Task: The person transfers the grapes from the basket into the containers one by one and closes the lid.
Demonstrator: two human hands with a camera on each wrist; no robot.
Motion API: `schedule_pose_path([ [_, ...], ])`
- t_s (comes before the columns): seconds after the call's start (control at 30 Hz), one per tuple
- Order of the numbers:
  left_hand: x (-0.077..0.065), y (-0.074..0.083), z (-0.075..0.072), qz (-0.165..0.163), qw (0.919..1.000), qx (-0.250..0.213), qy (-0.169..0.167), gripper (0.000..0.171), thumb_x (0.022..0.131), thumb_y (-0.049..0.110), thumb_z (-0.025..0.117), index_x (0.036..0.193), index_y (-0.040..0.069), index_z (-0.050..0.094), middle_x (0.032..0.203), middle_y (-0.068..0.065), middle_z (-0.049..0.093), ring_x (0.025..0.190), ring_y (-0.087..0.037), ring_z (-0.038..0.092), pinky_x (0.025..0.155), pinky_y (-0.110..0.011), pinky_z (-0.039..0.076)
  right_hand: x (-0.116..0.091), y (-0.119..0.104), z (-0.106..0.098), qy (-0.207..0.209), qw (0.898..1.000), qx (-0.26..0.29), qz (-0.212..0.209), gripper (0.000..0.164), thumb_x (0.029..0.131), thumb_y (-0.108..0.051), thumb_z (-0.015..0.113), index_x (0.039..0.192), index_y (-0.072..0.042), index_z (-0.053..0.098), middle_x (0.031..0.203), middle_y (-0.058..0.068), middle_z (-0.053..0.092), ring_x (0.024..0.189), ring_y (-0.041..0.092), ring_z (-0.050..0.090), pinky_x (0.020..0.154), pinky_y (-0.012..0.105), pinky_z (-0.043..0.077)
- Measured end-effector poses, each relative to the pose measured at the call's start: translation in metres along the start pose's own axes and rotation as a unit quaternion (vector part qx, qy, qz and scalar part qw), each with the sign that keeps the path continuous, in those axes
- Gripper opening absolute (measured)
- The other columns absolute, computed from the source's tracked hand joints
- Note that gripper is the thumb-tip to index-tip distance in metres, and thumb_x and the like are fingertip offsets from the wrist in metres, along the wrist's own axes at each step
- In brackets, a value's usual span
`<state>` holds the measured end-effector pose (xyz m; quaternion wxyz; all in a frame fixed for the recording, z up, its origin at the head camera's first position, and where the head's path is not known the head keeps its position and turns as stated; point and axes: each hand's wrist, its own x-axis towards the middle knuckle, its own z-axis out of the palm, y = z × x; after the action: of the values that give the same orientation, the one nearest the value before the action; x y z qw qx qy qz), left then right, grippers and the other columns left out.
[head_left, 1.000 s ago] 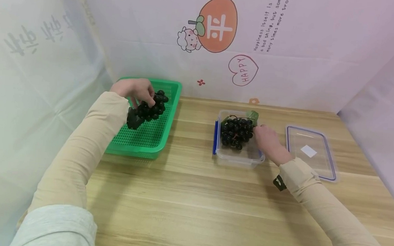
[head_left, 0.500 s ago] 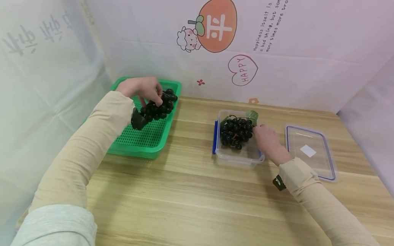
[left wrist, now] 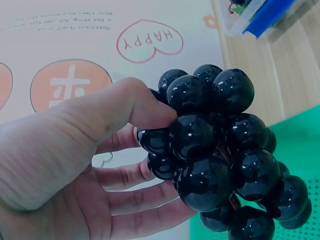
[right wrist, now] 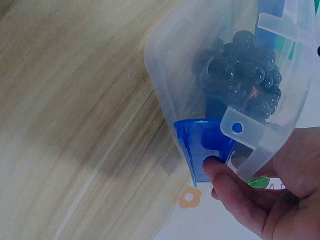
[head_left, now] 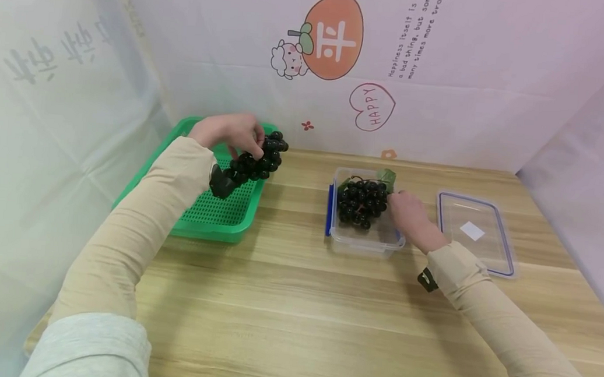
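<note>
A bunch of black grapes (head_left: 264, 161) is held up by my left hand (head_left: 234, 131), over the right side of the green basket (head_left: 215, 229). The left wrist view shows the thumb and fingers gripping the glossy grapes (left wrist: 204, 185) from one side. My right hand (head_left: 409, 216) grips the right side of a clear plastic container (head_left: 364, 241). Its fingers touch the blue latch (right wrist: 202, 142) in the right wrist view, and the thumb is partly hidden behind the container wall. A second bunch of black grapes (head_left: 360, 203) with a green leaf (head_left: 387, 177) lies inside the container.
A clear lid (head_left: 487, 254) with a blue seal and a white label lies on the wooden table (head_left: 293, 310) right of the container. A printed white sheet (head_left: 228, 37) stands as a wall behind, with pale sheets at both sides.
My left hand has carried the bunch of grapes to the right, from over the middle of the basket to past its right rim. The right hand and the container have stayed put.
</note>
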<state>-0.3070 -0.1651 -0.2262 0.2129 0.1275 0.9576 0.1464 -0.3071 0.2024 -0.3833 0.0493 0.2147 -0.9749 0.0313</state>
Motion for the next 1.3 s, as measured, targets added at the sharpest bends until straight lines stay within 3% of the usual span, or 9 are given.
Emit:
schedule_pose_path([
  [0.2,0.003,0.010,0.002,0.010,0.9999,0.013,0.003,0.010,0.084,0.014,0.057,0.077,0.009,0.052,0.077,0.000,0.048,0.067,-0.014,0.051,0.070,-0.034,0.058,0.001,0.001,0.001,-0.002,1.000,-0.002,-0.004,0.014,0.084,0.007,0.051,0.091,0.009,0.063,0.081,0.027,0.061,0.071,0.036,0.060,0.056,0.045,0.054],
  [0.47,0.009,0.018,0.005,0.022,0.9995,0.022,0.003,0.008,0.083,0.015,0.058,0.080,0.009,0.054,0.071,0.002,0.045,0.061,-0.012,0.046,0.069,-0.033,0.058,0.000,0.001,0.000,0.007,1.000,-0.002,-0.006,0.014,0.085,0.008,0.050,0.092,0.010,0.062,0.080,0.027,0.062,0.071,0.038,0.061,0.056,0.046,0.054],
  [0.73,0.011,0.034,0.009,0.032,0.9990,0.031,0.004,0.009,0.083,0.016,0.060,0.082,0.009,0.055,0.074,0.000,0.045,0.070,-0.015,0.051,0.069,-0.032,0.058,0.001,0.002,0.001,0.011,1.000,-0.002,0.000,0.013,0.087,0.006,0.049,0.088,0.008,0.062,0.081,0.027,0.063,0.074,0.039,0.061,0.058,0.048,0.053],
  [1.07,0.017,0.071,0.021,0.093,0.9942,0.052,0.010,0.009,0.083,0.016,0.062,0.082,0.011,0.055,0.061,0.005,0.040,0.057,-0.013,0.051,0.065,-0.031,0.057,-0.001,0.004,0.002,0.031,0.999,0.011,-0.001,0.014,0.088,0.006,0.050,0.084,0.008,0.063,0.079,0.026,0.064,0.072,0.038,0.062,0.059,0.048,0.054],
  [1.3,0.028,0.096,0.036,0.131,0.9905,0.042,-0.003,0.010,0.083,0.014,0.063,0.079,0.011,0.056,0.067,0.004,0.043,0.059,-0.012,0.051,0.062,-0.029,0.056,-0.001,0.003,-0.002,0.023,0.998,0.049,0.013,0.013,0.086,0.006,0.049,0.082,0.008,0.062,0.078,0.024,0.065,0.069,0.035,0.062,0.060,0.045,0.053],
])
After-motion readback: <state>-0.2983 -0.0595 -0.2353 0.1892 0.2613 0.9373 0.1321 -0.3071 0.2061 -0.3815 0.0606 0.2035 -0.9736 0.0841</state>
